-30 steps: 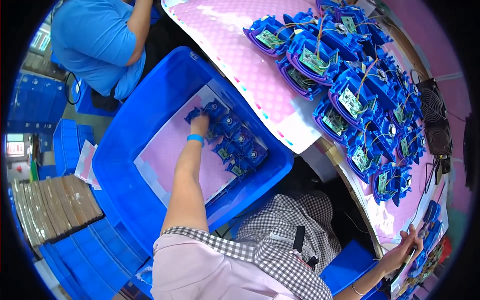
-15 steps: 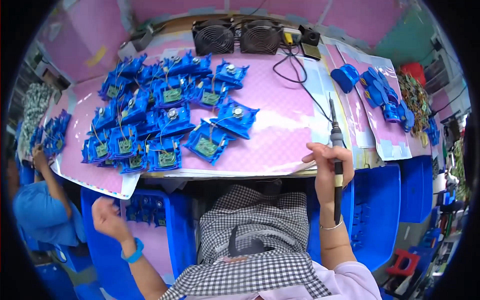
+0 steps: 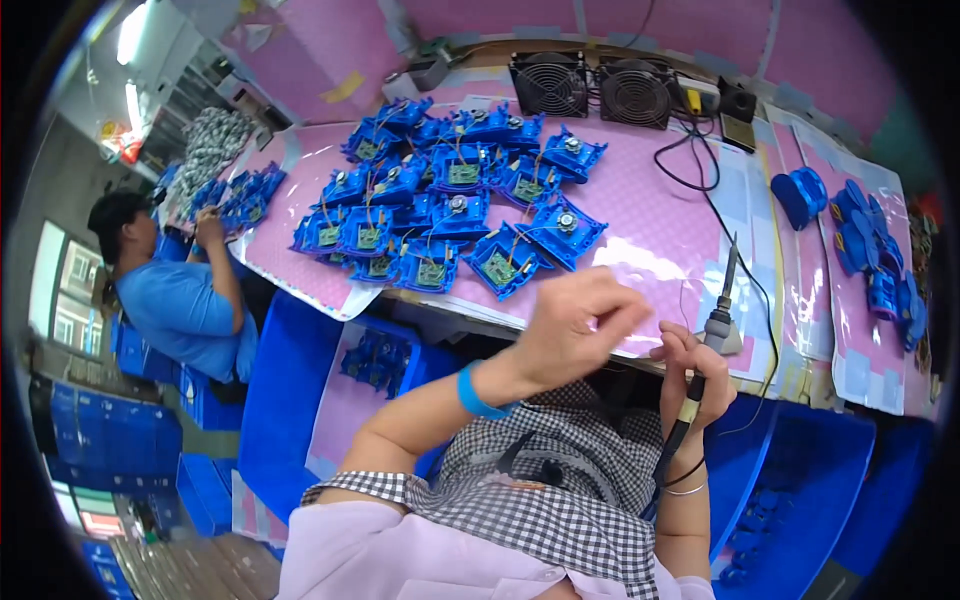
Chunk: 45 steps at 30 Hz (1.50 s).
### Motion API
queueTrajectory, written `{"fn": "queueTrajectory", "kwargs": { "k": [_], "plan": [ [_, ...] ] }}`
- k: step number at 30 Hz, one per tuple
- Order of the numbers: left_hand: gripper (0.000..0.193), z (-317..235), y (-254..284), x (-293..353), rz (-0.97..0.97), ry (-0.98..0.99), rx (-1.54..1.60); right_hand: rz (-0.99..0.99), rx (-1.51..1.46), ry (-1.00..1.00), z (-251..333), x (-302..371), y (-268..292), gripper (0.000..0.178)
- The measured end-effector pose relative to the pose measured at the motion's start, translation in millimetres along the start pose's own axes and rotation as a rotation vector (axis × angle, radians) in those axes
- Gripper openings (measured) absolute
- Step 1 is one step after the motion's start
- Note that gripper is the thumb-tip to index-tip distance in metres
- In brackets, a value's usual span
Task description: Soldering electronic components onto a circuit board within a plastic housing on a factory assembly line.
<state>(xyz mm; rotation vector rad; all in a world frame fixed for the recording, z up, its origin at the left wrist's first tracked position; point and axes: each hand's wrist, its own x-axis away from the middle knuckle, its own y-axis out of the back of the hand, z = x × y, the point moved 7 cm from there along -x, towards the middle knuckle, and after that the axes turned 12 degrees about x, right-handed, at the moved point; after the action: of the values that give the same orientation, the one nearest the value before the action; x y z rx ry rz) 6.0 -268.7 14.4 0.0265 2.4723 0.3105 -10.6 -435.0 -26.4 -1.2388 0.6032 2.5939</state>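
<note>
My right hand (image 3: 702,380) is wrapped round a soldering iron (image 3: 717,327), whose tip points up and away over the table's front edge. A thin wire (image 3: 683,297) rises in a loop by the fingers of that hand. My left hand (image 3: 580,328), with a blue band on its wrist, is raised to the left of the iron, its fingers curled in; whatever they may hold is hidden. Beyond it, blue plastic housings (image 3: 500,262) with green circuit boards, wires and round silver parts lie grouped on the pink-covered table (image 3: 640,210).
Two black fans (image 3: 550,85) stand at the back, beside a soldering stand (image 3: 738,118). Blue curved parts (image 3: 800,197) lie at the right. Blue bins (image 3: 290,400) flank my lap. At the left a person in blue (image 3: 180,300) handles similar housings.
My left hand has come up from over the left bin to near my right hand. The view has swung left. The soldering iron stays in my right hand.
</note>
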Motion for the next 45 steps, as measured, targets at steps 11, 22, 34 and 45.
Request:
{"fn": "queueTrajectory", "kwargs": {
  "k": [11, 22, 34, 45],
  "plan": [
    [0.034, 112.8, 254.0, 12.5, 0.031, 0.358, -1.225, 0.033, -0.076, -0.250, -34.7, -3.8, 0.4, 0.018],
    [0.016, -18.8, 334.1, 164.4, -0.463, 0.446, -1.186, 0.049, 0.219, -0.256, -37.1, -22.9, -14.9, 0.010],
    [0.018, 301.3, 479.2, 497.4, -0.002, 1.370, -1.388, 0.183, 0.598, -0.198, -12.0, -33.3, -26.3, 0.017],
    [0.030, 373.4, 496.7, 563.4, 0.418, 1.323, -1.388, 0.372, 0.688, -0.270, -61.6, -9.8, 12.5, 0.032]
  ]
}}
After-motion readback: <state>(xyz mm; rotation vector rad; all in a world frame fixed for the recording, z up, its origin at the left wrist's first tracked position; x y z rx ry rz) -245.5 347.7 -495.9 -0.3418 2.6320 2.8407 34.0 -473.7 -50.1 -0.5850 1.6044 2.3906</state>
